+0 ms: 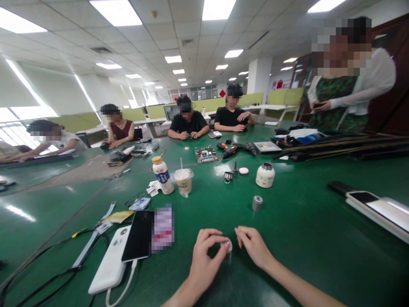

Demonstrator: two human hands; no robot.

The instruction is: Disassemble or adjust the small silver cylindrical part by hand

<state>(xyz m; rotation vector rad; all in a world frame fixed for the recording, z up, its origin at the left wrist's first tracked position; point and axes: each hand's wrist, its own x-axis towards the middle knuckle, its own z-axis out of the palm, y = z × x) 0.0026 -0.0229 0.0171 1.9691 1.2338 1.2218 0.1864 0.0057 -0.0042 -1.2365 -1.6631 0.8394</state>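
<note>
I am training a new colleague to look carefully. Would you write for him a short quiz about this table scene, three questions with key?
1. Multiple choice: which hand pinches the clear round piece? A) right; B) left; C) both.
2. True or false: the grey cylinder stands closer to the hands than the white jar does.
3. Fill in: a straw sticks up from the ______.

Key:
1. B, the left hand.
2. True.
3. Plastic cup.

The head camera looks forward and down over the green table (306,217); the left hand (202,260) and right hand (254,248) lie near, the ceiling (179,36) far.
</note>
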